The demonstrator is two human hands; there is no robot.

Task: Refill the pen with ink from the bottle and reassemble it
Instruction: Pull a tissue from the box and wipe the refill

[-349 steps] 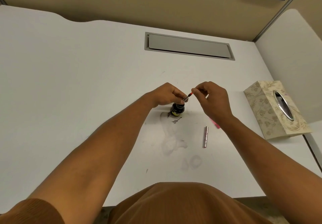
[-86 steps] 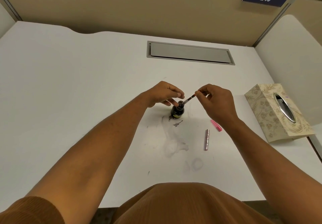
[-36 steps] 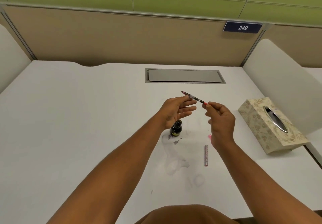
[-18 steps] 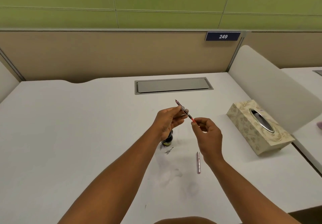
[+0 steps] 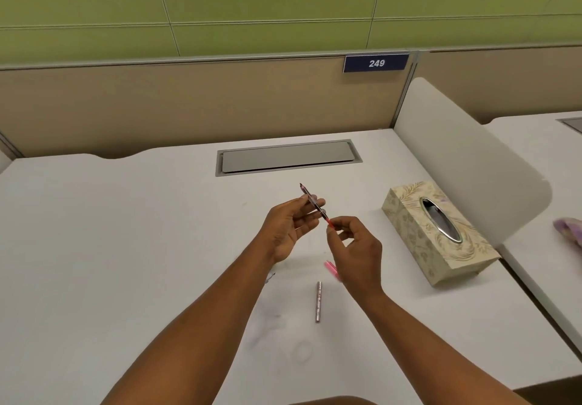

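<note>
The thin pen section (image 5: 312,200) is held up over the white desk (image 5: 126,247), nib end pointing up and away. My left hand (image 5: 291,228) pinches its middle between thumb and fingers. My right hand (image 5: 356,252) pinches its red lower end. The ink bottle is hidden behind my left wrist. The pinkish metallic pen barrel (image 5: 318,301) lies on the desk below my hands. A small pink pen piece (image 5: 331,268) lies beside my right wrist.
A patterned tissue box (image 5: 437,241) stands to the right. A grey cable hatch (image 5: 288,157) is set into the desk at the back. A white divider (image 5: 466,165) bounds the right side. Faint ink smears (image 5: 300,349) mark the desk near me.
The pen section left the bottle mouth and was raised with the nib up. My head tilted up, so the wall shows and the bottle slid behind my left wrist.
</note>
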